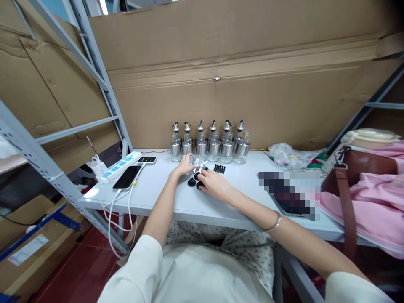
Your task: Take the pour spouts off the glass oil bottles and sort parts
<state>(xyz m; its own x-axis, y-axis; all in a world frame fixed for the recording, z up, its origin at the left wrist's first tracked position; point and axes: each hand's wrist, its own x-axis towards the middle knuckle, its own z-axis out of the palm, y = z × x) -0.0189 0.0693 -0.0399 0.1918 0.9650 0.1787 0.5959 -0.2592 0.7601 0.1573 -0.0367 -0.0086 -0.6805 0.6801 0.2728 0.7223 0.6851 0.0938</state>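
A row of several glass oil bottles (208, 145) with steel bases and pour spouts stands at the back of the white table (158, 198). In front of it lies a small pile of clear and metal spout parts (199, 164) with black round caps (191, 182) beside them. My left hand (183, 167) rests at the pile's left edge, fingers curled on the parts. My right hand (214, 184) lies over the black caps, fingers bent down on them; what it grips is hidden. A few black pieces (219, 168) lie just behind it.
A power strip (118, 165), a phone (128, 176) on a white cable and a small black device (147, 159) lie at the table's left. A plastic bag (288, 155), a brown bag (356, 168) and pink cloth (375, 198) fill the right. Cardboard sheets back the table; metal shelving stands left.
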